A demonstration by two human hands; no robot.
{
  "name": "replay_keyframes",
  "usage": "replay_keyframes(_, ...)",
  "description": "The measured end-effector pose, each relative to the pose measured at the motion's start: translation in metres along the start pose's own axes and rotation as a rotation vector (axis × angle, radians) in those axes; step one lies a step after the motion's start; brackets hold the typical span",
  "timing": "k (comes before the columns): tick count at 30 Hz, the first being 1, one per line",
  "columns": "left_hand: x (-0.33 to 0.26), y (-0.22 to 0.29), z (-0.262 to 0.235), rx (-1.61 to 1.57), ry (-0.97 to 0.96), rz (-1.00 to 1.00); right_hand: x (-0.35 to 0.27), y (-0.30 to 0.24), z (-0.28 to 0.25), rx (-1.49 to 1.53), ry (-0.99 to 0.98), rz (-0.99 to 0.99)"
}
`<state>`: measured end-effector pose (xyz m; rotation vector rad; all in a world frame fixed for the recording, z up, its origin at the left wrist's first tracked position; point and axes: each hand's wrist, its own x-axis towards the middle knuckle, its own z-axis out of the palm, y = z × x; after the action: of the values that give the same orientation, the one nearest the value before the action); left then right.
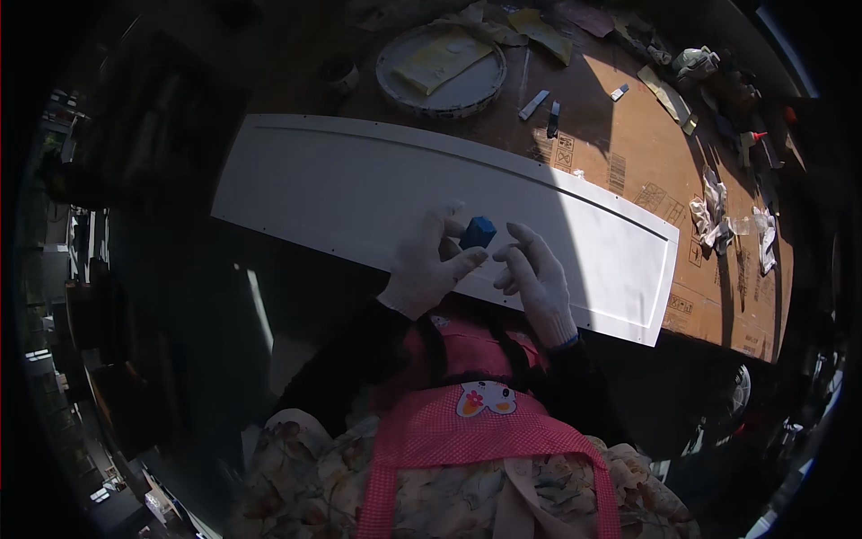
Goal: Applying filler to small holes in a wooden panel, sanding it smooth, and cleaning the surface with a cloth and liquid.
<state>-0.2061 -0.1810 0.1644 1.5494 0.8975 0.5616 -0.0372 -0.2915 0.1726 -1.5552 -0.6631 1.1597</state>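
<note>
My left hand (425,262), in a white glove, pinches a small blue block (479,234) between thumb and fingers; I cannot make out its exact kind. Just to the right of the block is my right hand (537,277), gloved in white too. Its fingers are bent a little and spread, with nothing visible in them. Both hands are over the near edge of a long white panel (341,184) with a raised border and a dark groove along its far side. Sunlight falls across the panel's right part.
The panel lies on a cardboard-covered table (646,162). Beyond it stand a round white lid or tub (386,76) with a yellow sheet (444,61) on top, and a dark-ended scraper or brush (553,119). Crumpled white scraps (712,211) and a red-tipped bottle (751,142) are at right.
</note>
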Motion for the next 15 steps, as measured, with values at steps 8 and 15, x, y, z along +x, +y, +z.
replay_keyframes(8,0.010,-0.024,-0.037,0.202,0.014,0.281,0.048,0.017,0.052,0.856,-0.095,0.403)
replay_keyframes(15,0.063,-0.010,-0.062,0.299,-0.032,0.228,0.115,0.030,0.066,1.019,-0.334,0.456)
